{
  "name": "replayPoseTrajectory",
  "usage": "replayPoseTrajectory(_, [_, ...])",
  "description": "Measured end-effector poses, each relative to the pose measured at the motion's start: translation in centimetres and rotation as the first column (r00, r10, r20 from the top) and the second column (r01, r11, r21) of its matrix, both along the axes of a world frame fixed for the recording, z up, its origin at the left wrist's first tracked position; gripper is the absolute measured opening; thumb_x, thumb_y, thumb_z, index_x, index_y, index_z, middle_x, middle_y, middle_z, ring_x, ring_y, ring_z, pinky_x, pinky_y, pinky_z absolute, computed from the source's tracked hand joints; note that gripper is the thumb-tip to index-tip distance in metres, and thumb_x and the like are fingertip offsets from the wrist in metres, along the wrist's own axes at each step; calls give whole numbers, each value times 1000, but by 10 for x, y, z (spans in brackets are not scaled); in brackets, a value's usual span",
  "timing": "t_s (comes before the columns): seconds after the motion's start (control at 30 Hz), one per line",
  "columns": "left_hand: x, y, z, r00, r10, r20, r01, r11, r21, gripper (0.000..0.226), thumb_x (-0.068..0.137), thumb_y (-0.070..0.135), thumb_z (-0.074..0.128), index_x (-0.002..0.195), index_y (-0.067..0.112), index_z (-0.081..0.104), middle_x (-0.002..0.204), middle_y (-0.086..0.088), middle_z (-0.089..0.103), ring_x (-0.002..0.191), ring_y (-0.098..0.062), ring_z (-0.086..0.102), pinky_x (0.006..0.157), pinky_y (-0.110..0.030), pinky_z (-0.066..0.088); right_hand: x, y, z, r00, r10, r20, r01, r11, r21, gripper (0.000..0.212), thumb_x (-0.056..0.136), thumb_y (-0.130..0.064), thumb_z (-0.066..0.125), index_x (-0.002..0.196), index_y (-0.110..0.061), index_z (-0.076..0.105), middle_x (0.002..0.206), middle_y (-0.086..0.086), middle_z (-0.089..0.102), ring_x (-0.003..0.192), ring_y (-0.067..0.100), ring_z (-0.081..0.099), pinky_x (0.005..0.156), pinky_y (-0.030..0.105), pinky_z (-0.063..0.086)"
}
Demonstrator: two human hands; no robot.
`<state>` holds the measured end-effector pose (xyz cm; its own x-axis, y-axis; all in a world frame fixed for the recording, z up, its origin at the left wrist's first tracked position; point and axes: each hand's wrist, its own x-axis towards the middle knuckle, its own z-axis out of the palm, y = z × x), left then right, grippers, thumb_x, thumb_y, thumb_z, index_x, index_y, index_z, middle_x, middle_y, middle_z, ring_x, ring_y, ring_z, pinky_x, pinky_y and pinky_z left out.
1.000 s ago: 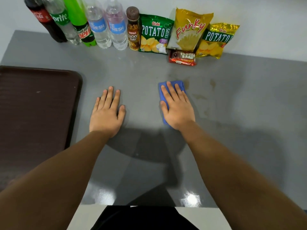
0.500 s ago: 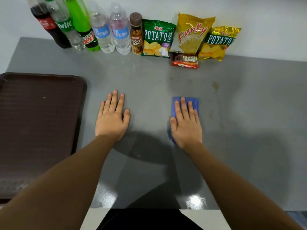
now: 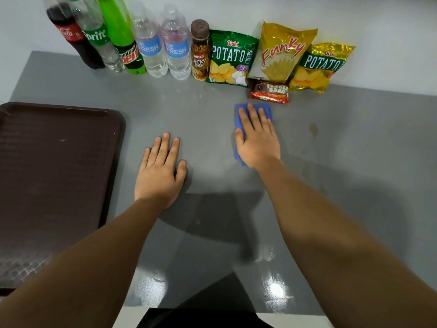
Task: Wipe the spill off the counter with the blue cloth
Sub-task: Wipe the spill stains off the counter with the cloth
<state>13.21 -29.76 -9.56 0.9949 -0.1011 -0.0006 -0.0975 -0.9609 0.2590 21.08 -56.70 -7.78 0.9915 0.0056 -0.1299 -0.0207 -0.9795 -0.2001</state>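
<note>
a: where is the folded blue cloth [image 3: 240, 119] now?

b: flat on the glossy grey counter [image 3: 354, 150], just in front of the red-brown snack bar wrapper [image 3: 269, 92], pinned under the right hand [image 3: 256, 140]. the fingers [image 3: 254, 116] lie nearly straight and a little spread, pressing down rather than gripping.

a: and the other one?

b: the left hand [image 3: 160, 171] is open, palm down on bare counter, holding nothing, near the dark brown plastic tray [image 3: 56, 162].

a: how will the cloth handle?

b: soft, light and limp, i'd judge; it will bunch if pushed by one edge, so a flat palm over its middle is best. the faint brownish spill mark [image 3: 313, 127] sits to its right, apart from it, though it's too dim to trace fully.
</note>
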Motion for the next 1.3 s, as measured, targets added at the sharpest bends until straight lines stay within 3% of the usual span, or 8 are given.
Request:
replayPoseTrajectory(0.27, [-1,-1,3,1000,-4,-16,4,1000,20,65,105,47,24,165,24,15,173,-3,9,160,-21,4,130,-44,6,-65,-36,2,978,-209,-2,209,978,-16,64,108,-42,26,166,-23,7,174,2,3,161,26,1,131,45,5])
replayPoseTrajectory(0.43, [0,-2,3,1000,-1,-23,1,1000,17,65,104,47,24,165,24,14,173,-3,8,160,-20,2,130,-43,5,-102,3,-1,997,-76,13,76,997,-12,65,106,-43,25,166,-23,12,174,-1,6,161,24,3,131,42,5])
replayPoseTrajectory(0.6, [-2,-1,6,1000,-3,-11,3,1000,3,65,104,46,26,165,23,18,173,-4,11,160,-21,5,130,-44,7,-60,-25,4,999,40,30,-40,999,-7,61,106,-39,34,164,-27,20,173,-3,13,161,24,9,130,43,12])
replayPoseTrajectory(0.77, [-2,-1,3,1000,-3,11,3,1000,-10,64,105,47,26,164,24,19,173,-4,11,160,-21,6,130,-44,6,-28,-64,1,994,-107,12,108,994,-8,63,107,-42,28,166,-27,9,174,-4,4,161,22,0,130,38,-1])
replayPoseTrajectory(1.0, [-1,-2,3,1000,-16,14,16,1000,6,65,104,45,28,164,20,23,172,-8,15,160,-26,10,128,-46,8,-64,-115,-1,955,-297,17,297,955,-16,63,108,-42,28,166,-25,9,174,0,5,161,25,2,131,42,2])
replayPoseTrajectory(1.17, [0,-9,10,999,-14,32,15,999,-30,64,101,39,34,159,13,36,168,-15,28,157,-33,21,126,-51,14,-118,-104,0,941,-339,-21,339,941,-4,64,108,-42,25,166,-24,4,174,1,-2,161,25,-3,131,45,1])
replayPoseTrajectory(1.3, [-5,-41,14,997,-48,61,55,993,-105,60,102,42,38,155,15,43,165,-12,35,155,-30,27,127,-51,18,-145,-59,1,947,-320,0,320,947,11,65,106,-40,30,166,-21,10,174,3,4,161,27,2,131,44,3])
